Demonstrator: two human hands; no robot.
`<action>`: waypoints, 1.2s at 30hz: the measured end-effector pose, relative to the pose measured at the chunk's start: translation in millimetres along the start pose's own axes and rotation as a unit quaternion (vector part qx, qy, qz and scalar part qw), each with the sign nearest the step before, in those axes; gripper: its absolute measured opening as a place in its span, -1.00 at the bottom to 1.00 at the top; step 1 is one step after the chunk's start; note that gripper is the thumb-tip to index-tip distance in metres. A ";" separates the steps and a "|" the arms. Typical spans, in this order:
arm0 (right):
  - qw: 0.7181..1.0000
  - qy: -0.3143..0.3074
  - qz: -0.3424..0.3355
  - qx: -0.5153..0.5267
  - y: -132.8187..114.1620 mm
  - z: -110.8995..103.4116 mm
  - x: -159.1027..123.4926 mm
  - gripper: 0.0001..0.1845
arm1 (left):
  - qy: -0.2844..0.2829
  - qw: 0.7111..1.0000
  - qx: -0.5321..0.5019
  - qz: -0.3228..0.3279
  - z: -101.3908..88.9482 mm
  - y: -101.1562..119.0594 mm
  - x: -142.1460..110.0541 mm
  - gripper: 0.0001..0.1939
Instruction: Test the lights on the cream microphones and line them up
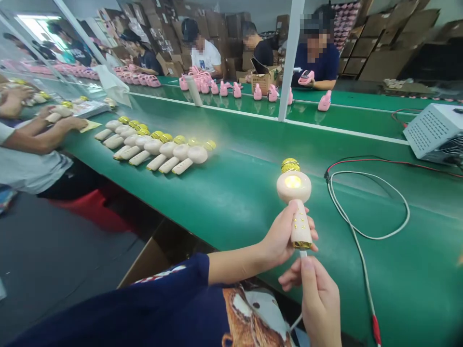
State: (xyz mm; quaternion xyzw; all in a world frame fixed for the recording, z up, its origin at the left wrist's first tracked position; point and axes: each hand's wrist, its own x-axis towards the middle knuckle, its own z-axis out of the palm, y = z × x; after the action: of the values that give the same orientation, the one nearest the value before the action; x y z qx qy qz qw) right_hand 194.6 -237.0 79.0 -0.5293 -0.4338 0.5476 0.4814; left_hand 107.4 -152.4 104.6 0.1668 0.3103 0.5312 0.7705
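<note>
A cream handheld microphone (301,231) with a gold mesh head and a round collar is tilted upright above the green table. Its collar glows yellow in the middle. My left hand (280,236) is wrapped around the handle, thumb along the front beside the small gold buttons. Below it, my right hand (318,294) pinches a white cable plug (303,253) at the gold-rimmed bottom end of the handle. How deep the plug sits I cannot tell. Part of its white cable (295,322) hangs under my right hand.
Several matching microphones (162,149) lie in a row on the green table (231,207). A looped grey cable (361,236) with red clips lies at right, near a vented metal box (434,130). Co-workers sit left and across, by pink devices (257,92). A white post (290,62) stands ahead.
</note>
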 end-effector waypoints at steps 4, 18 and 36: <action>1.000 -0.021 0.009 0.012 10.6 -0.4 1.2 -0.53 | 0.005 0.999 0.036 0.038 -4.0 -5.3 2.0 -0.51; 0.986 -0.054 0.118 0.105 61.3 44.2 25.9 -0.28 | 0.133 0.978 0.155 0.047 -50.6 -16.0 4.0 -0.46; 0.985 -0.079 0.108 0.109 83.9 53.8 44.4 -0.26 | 0.188 0.962 0.194 0.048 -63.4 -12.1 6.9 -0.30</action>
State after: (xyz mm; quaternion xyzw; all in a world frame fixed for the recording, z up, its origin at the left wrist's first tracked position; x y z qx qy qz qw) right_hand 136.3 -204.7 -7.5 -0.4727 -0.3482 0.6804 0.4386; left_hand 76.1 -155.3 47.7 0.2251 0.5380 0.5191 0.6248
